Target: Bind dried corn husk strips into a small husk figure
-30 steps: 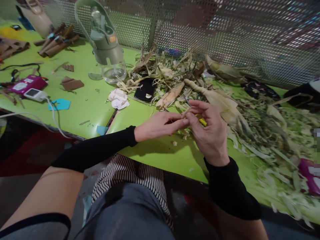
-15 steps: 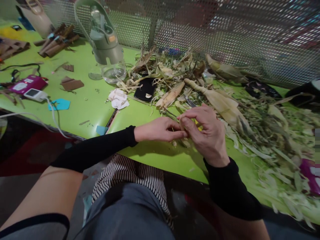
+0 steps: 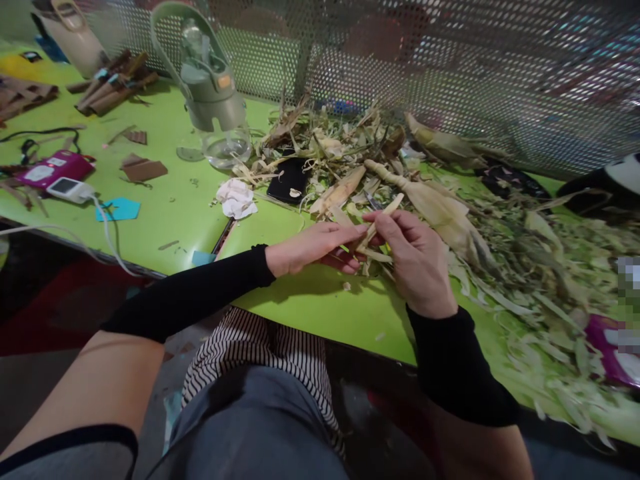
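Observation:
Pale strips of husk (image 3: 375, 227) are pinched between my two hands above the green table (image 3: 295, 303). My left hand (image 3: 320, 247) grips their lower end with thumb and fingers. From the right, my right hand (image 3: 417, 257) holds the upper part between thumb and forefinger, and one strip end sticks up past the thumb. Just beyond my fingers lie a husk-wrapped piece (image 3: 340, 192) and a larger pale husk with a twisted stem (image 3: 435, 207). A small pale scrap (image 3: 347, 286) rests on the table below my hands.
Shredded husks (image 3: 545, 267) cover the table's right side. Behind my left hand are a black phone (image 3: 289, 181), crumpled tissue (image 3: 237, 198) and a green-lidded bottle (image 3: 213, 100). A magenta device (image 3: 53, 168) with a cable lies left. A perforated metal screen (image 3: 380, 60) borders the back.
Husk strips now show clearly between my hands. My left hand has risen slightly, its fingers spreading under the strips, and my right hand has shifted a little.

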{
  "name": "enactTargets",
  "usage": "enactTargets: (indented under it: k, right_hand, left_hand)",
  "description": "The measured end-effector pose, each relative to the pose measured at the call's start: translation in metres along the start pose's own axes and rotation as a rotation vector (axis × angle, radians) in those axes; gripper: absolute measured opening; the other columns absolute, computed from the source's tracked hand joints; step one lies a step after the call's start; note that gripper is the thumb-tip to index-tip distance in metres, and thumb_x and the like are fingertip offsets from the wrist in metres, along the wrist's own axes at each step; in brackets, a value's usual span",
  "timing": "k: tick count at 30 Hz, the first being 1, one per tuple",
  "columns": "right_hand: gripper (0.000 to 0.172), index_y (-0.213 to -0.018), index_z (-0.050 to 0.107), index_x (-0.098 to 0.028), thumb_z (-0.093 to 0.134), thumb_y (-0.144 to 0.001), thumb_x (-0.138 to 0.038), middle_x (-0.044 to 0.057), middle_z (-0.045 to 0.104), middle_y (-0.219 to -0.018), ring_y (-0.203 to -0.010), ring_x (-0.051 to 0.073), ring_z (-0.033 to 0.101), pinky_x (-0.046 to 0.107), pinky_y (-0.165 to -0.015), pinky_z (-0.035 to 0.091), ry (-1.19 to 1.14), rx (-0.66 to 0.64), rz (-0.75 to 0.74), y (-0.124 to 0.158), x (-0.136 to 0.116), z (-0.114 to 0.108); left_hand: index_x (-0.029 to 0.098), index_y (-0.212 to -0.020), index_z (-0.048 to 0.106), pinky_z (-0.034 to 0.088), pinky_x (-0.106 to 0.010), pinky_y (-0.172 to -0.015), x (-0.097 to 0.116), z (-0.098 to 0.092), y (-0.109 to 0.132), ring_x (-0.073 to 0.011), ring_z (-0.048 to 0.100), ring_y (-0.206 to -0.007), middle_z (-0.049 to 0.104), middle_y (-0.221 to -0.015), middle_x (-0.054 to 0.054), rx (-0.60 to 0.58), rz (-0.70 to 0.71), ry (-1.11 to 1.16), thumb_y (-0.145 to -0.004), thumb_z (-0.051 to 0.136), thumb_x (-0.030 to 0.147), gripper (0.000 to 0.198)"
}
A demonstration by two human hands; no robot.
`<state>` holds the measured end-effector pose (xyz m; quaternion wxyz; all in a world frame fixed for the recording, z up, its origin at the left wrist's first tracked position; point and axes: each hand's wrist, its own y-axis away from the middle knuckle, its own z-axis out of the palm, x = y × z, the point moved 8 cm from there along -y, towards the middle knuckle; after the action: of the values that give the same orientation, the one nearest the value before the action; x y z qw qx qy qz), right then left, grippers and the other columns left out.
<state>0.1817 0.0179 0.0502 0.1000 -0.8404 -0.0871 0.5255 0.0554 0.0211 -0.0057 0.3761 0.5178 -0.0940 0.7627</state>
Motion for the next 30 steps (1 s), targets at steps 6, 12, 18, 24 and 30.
enactTargets:
  k: [6, 12, 18, 24, 30]
  right_hand:
    - [0.034, -0.087, 0.075, -0.025, 0.071, -0.095, -0.057, -0.003, 0.055, -0.064, -0.051, 0.013, 0.054, 0.029, -0.047, 0.045, -0.139, -0.047, 0.072, 0.001, 0.011, 0.005]
    - [0.034, -0.091, 0.069, -0.026, 0.068, -0.097, -0.060, 0.003, 0.063, -0.085, -0.070, 0.017, 0.057, 0.034, -0.061, 0.048, 0.157, 0.328, -0.226, 0.008, -0.019, -0.024]
    - [0.052, -0.077, 0.062, -0.024, 0.058, -0.098, -0.070, 0.002, 0.063, -0.073, -0.061, 0.015, 0.050, 0.032, -0.057, 0.041, 0.318, 0.017, -0.248, 0.006, -0.025, 0.007]
    - [0.049, -0.076, 0.061, -0.024, 0.059, -0.100, -0.066, 0.001, 0.061, -0.072, -0.065, 0.016, 0.052, 0.031, -0.059, 0.040, 0.236, -0.085, -0.183, 0.002, -0.012, 0.020]
    - [0.031, -0.074, 0.056, -0.024, 0.061, -0.100, -0.040, -0.003, 0.052, -0.067, -0.059, 0.013, 0.044, 0.030, -0.058, 0.035, 0.167, -0.086, -0.193, 0.006, -0.017, 0.023]
  left_hand:
    - [0.012, -0.100, 0.074, 0.062, -0.022, -0.072, -0.005, 0.013, 0.010, -0.0077, 0.071, -0.065, 0.079, -0.088, -0.008, -0.185, -0.127, -0.001, -0.101, 0.069, 0.040, 0.029]
    - [0.011, -0.103, 0.074, 0.063, -0.023, -0.080, 0.004, 0.004, 0.004, -0.0068, 0.071, -0.068, 0.079, -0.087, -0.007, -0.004, -0.019, 0.100, -0.107, 0.058, 0.031, 0.026]
    - [0.020, -0.129, 0.073, 0.057, -0.020, -0.080, 0.025, -0.020, 0.005, -0.0105, 0.073, -0.099, 0.080, -0.121, -0.007, 0.195, 0.226, 0.066, -0.094, 0.075, 0.026, 0.036]
    - [0.023, -0.125, 0.076, 0.053, -0.021, -0.079, 0.034, -0.021, 0.011, -0.0154, 0.071, -0.111, 0.079, -0.125, -0.006, 0.248, 0.351, -0.144, -0.091, 0.077, 0.031, 0.035]
    - [0.019, -0.108, 0.078, 0.052, -0.027, -0.106, 0.040, -0.021, 0.010, -0.0168, 0.067, -0.129, 0.077, -0.131, -0.006, 0.275, 0.452, -0.171, -0.092, 0.076, 0.026, 0.017]
